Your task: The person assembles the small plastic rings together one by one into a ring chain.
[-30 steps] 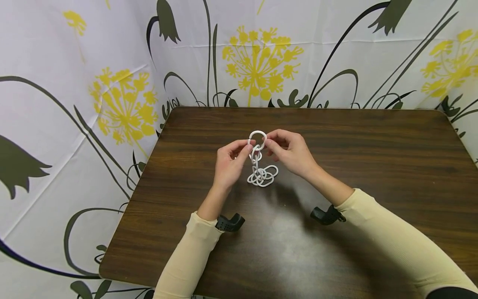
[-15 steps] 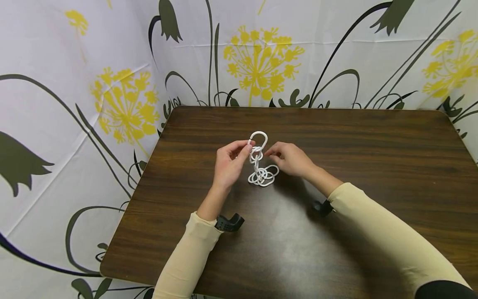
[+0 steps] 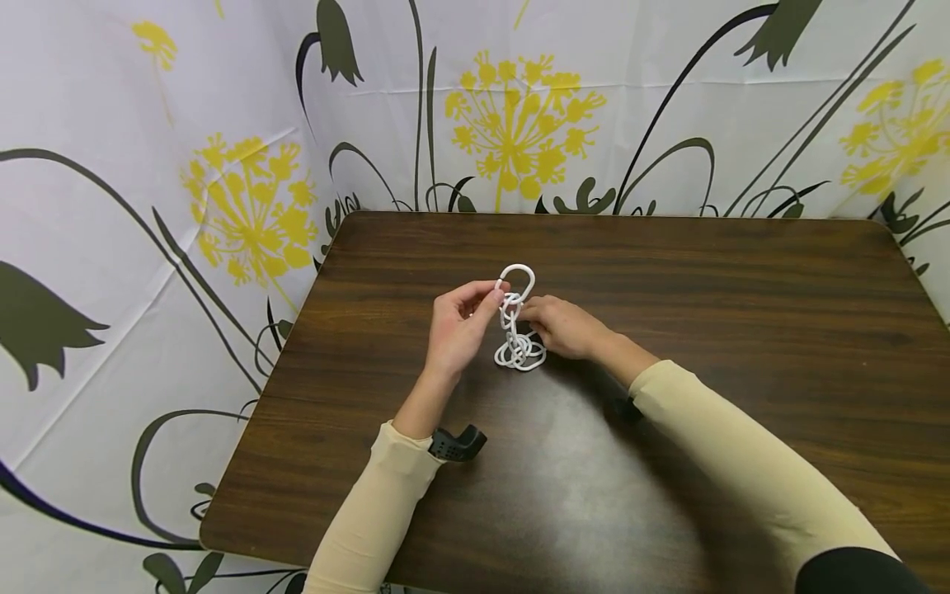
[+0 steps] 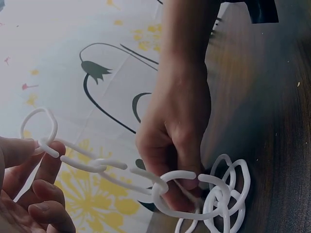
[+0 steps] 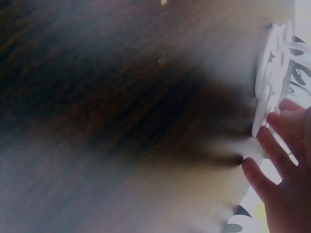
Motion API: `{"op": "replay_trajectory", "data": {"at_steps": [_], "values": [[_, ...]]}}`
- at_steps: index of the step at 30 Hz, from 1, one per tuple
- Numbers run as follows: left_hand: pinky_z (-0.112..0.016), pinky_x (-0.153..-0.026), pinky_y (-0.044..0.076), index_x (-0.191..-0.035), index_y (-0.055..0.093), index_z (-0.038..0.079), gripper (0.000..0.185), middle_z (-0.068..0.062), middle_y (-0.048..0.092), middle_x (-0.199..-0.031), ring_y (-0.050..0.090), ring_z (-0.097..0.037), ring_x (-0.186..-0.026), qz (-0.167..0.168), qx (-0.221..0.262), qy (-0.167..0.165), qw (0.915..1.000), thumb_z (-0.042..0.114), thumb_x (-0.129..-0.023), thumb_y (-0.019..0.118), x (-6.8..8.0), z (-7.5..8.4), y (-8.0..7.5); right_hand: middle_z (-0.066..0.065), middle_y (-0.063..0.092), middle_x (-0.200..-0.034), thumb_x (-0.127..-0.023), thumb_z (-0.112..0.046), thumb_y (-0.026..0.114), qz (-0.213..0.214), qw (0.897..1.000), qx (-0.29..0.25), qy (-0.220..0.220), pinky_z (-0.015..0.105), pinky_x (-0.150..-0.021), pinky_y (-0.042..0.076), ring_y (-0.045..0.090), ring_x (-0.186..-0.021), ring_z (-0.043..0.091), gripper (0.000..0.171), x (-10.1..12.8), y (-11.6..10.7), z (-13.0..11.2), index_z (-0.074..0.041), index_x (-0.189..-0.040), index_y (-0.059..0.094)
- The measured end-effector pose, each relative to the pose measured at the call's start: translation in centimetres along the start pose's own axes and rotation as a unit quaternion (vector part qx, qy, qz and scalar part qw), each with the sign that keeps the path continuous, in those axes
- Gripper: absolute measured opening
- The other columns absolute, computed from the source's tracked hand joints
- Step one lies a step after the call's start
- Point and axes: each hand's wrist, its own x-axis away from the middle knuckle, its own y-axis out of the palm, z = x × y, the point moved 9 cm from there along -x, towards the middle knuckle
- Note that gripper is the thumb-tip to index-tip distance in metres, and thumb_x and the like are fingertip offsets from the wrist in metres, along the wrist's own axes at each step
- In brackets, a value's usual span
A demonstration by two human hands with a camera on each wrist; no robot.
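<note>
My left hand (image 3: 458, 320) pinches the top of a white plastic chain (image 3: 510, 318) between thumb and fingers, an oval end link standing up above the fingertips. Small gaps show in some links in the left wrist view. From there the chain hangs down to a loose pile of links (image 3: 519, 353) on the table. My right hand (image 3: 567, 326) is low at the right side of the chain, thumb and fingers curled at a link (image 4: 190, 190) by the pile. Its fingertips are partly hidden in the head view; the right wrist view shows the other fingers spread beside the links.
The dark wood-grain table (image 3: 705, 330) extends around both hands. A white curtain (image 3: 653, 99) with yellow and grey-green flowers hangs behind and to the left. A black wrist device (image 3: 458, 444) sits at the left sleeve cuff.
My right hand has left the top link and come down to the links by the pile. The left hand still holds the top, and the end link now tilts to the right.
</note>
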Motion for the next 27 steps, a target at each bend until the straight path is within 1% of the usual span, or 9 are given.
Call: {"op": "replay_trajectory", "data": {"at_steps": [3, 6, 8, 10, 12, 14, 16, 20, 27], "values": [[-0.021, -0.072, 0.045, -0.107, 0.073, -0.004, 0.019, -0.017, 0.074, -0.108, 0.064, -0.008, -0.087, 0.001, -0.001, -0.001, 1.0000, 0.008, -0.095, 0.066, 0.0, 0.0, 0.0, 0.008, 0.065, -0.103, -0.095, -0.004, 0.060, 0.012, 0.999, 0.020, 0.035, 0.042, -0.086, 0.050, 0.061, -0.096, 0.025, 0.027, 0.0, -0.2, 0.6, -0.008, -0.118, 0.072], [-0.022, -0.073, 0.045, -0.107, 0.073, -0.004, 0.018, -0.017, 0.074, -0.107, 0.064, -0.008, -0.087, 0.002, -0.003, -0.002, 1.0000, 0.008, -0.095, 0.066, 0.0, -0.1, 0.0, 0.005, 0.062, -0.094, -0.094, -0.013, 0.066, 0.018, 0.995, 0.056, 0.081, 0.041, -0.077, 0.050, 0.059, -0.089, 0.024, 0.022, 0.2, -0.6, 1.4, -0.013, -0.113, 0.075], [-0.021, -0.073, 0.045, -0.107, 0.073, -0.004, 0.018, -0.018, 0.074, -0.108, 0.064, -0.008, -0.087, 0.001, -0.002, -0.003, 1.0000, 0.008, -0.095, 0.066, 0.0, -0.1, 0.0, 0.004, 0.061, -0.092, -0.093, -0.021, 0.070, 0.020, 0.991, 0.082, 0.108, 0.042, -0.075, 0.051, 0.059, -0.090, 0.024, 0.020, 0.4, -0.8, 1.8, -0.016, -0.110, 0.077], [-0.021, -0.074, 0.045, -0.107, 0.073, -0.004, 0.019, -0.018, 0.073, -0.108, 0.064, -0.008, -0.088, 0.000, -0.002, -0.003, 1.0000, 0.008, -0.095, 0.066, 0.0, -0.1, 0.1, 0.003, 0.061, -0.092, -0.092, -0.030, 0.072, 0.021, 0.986, 0.102, 0.130, 0.044, -0.074, 0.052, 0.059, -0.091, 0.025, 0.021, 0.6, -0.9, 2.2, -0.018, -0.108, 0.077], [-0.021, -0.074, 0.045, -0.107, 0.073, -0.005, 0.019, -0.019, 0.073, -0.108, 0.064, -0.008, -0.088, -0.002, 0.000, -0.003, 1.0000, 0.009, -0.095, 0.066, 0.0, -0.1, 0.1, 0.002, 0.062, -0.094, -0.090, -0.037, 0.073, 0.025, 0.983, 0.111, 0.146, 0.045, -0.074, 0.052, 0.059, -0.093, 0.026, 0.025, 0.8, -1.1, 2.4, -0.019, -0.107, 0.078], [-0.020, -0.074, 0.045, -0.107, 0.073, -0.005, 0.020, -0.020, 0.073, -0.108, 0.064, -0.008, -0.088, -0.003, -0.002, -0.003, 1.0000, 0.009, -0.095, 0.067, 0.0, -0.1, 0.2, 0.001, 0.063, -0.094, -0.089, -0.041, 0.073, 0.028, 0.981, 0.114, 0.157, 0.046, -0.074, 0.052, 0.059, -0.093, 0.026, 0.026, 0.9, -1.2, 2.6, -0.021, -0.106, 0.079], [-0.020, -0.074, 0.045, -0.107, 0.073, -0.005, 0.020, -0.020, 0.073, -0.108, 0.064, -0.007, -0.088, -0.004, -0.003, -0.003, 1.0000, 0.009, -0.095, 0.066, 0.0, -0.2, 0.2, 0.001, 0.064, -0.094, -0.089, -0.041, 0.074, 0.031, 0.979, 0.114, 0.166, 0.046, -0.073, 0.052, 0.059, -0.093, 0.026, 0.025, 0.9, -1.3, 2.8, -0.023, -0.106, 0.079], [-0.020, -0.074, 0.046, -0.107, 0.073, -0.005, 0.019, -0.019, 0.073, -0.108, 0.064, -0.007, -0.088, -0.004, -0.008, -0.004, 0.9999, 0.009, -0.096, 0.066, 0.1, -0.2, 0.2, 0.000, 0.065, -0.094, -0.088, -0.036, 0.075, 0.033, 0.978, 0.113, 0.174, 0.047, -0.072, 0.053, 0.060, -0.093, 0.026, 0.021, 1.0, -1.4, 3.0, -0.024, -0.105, 0.080], [-0.021, -0.074, 0.046, -0.107, 0.073, -0.005, 0.019, -0.020, 0.073, -0.108, 0.065, -0.007, -0.087, -0.003, -0.005, 0.000, 1.0000, 0.008, -0.095, 0.066, 0.1, -0.2, 0.2, 0.001, 0.067, -0.093, -0.088, -0.028, 0.076, 0.046, 0.977, 0.121, 0.168, 0.046, -0.072, 0.052, 0.059, -0.092, 0.026, 0.014, 0.9, -1.5, 3.2, -0.024, -0.101, 0.080]]}}
